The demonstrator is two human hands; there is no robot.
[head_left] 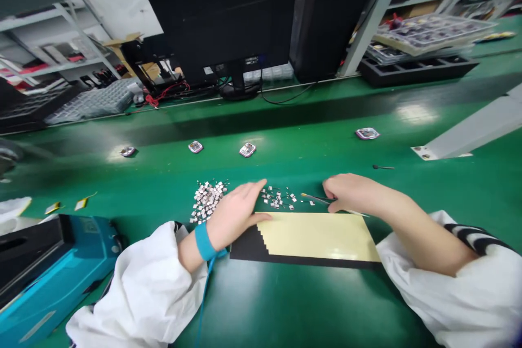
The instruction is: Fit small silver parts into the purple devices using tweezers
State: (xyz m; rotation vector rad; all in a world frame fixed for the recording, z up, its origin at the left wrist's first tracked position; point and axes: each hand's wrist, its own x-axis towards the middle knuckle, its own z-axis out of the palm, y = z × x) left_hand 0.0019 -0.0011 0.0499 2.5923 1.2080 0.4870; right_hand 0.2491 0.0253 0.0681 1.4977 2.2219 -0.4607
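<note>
My left hand (236, 212) wears a blue wrist strap (204, 240) and lies with thumb and fingers apart at the left end of a pale yellow sheet (318, 235). Under that sheet is a black sheet (248, 244). My right hand (350, 194) is closed around thin tweezers (318, 198), whose tips point left above the yellow sheet's far edge. Between the hands lie scattered small silvery parts (279, 197). A denser pile of such parts (207, 198) sits left of my left hand.
Several small square devices (247, 149) lie farther back on the green table (302, 304). A monitor (228, 22) stands behind them. At the left is a blue box (61, 277); at the right, a white metal bracket (468, 125) and stacked trays (432, 32).
</note>
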